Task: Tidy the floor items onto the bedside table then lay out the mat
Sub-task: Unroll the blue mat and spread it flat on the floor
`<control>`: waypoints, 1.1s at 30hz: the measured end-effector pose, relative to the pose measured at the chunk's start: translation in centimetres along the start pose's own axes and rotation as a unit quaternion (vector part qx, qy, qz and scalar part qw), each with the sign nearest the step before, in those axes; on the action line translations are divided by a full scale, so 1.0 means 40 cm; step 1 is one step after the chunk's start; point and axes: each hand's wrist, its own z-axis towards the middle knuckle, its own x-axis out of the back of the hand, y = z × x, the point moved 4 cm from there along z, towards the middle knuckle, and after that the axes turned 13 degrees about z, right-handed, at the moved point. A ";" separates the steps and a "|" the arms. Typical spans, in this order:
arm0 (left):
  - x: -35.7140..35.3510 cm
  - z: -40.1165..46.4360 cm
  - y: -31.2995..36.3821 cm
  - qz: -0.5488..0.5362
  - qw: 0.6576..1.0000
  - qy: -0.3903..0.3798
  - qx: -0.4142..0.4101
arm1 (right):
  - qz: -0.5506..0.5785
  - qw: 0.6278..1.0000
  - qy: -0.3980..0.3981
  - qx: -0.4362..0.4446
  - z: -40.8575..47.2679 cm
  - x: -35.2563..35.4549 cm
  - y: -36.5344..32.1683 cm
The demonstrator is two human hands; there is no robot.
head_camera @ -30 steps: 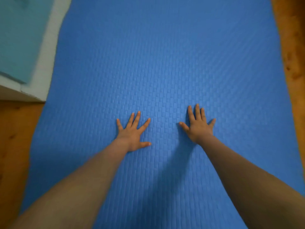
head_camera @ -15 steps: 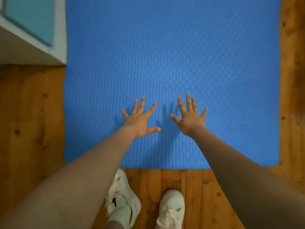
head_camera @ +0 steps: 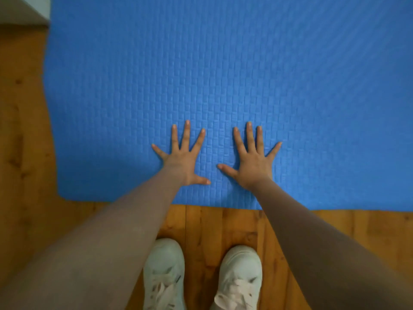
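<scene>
Pressing flat — left hand, right hand — mat

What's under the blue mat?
The wooden floor shows around the mat at the left and near edges, so it likely continues beneath. The mat hides whatever is under it. On top, the left hand and right hand press flat.

A blue textured foam mat lies flat on an orange-brown wooden plank floor, its near edge just ahead of two white lace-up trainers side by side on the boards. The left hand and right hand, fingers spread, rest flat on the mat near that edge, side by side, thumbs close but apart.
</scene>
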 end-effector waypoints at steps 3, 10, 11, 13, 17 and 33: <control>-0.034 0.031 0.002 0.035 0.998 0.050 0.015 | 0.002 0.995 0.093 0.031 0.017 -0.034 0.027; -0.021 0.016 -0.008 0.041 0.998 0.048 0.011 | 0.010 0.994 0.089 0.057 0.013 -0.026 0.034; -0.019 0.012 -0.013 0.038 0.998 0.048 0.010 | 0.007 0.994 0.084 0.062 0.009 -0.015 0.055; -0.020 0.012 -0.016 0.034 0.998 0.049 0.003 | 0.019 0.994 0.101 0.025 -0.011 0.020 0.141; -0.036 0.023 -0.016 0.031 0.997 0.066 0.000 | 0.023 0.987 0.154 -0.048 -0.059 0.078 0.367; -0.037 0.073 0.024 0.105 0.973 0.191 -0.078 | 0.110 0.941 0.200 -0.252 -0.262 0.103 0.767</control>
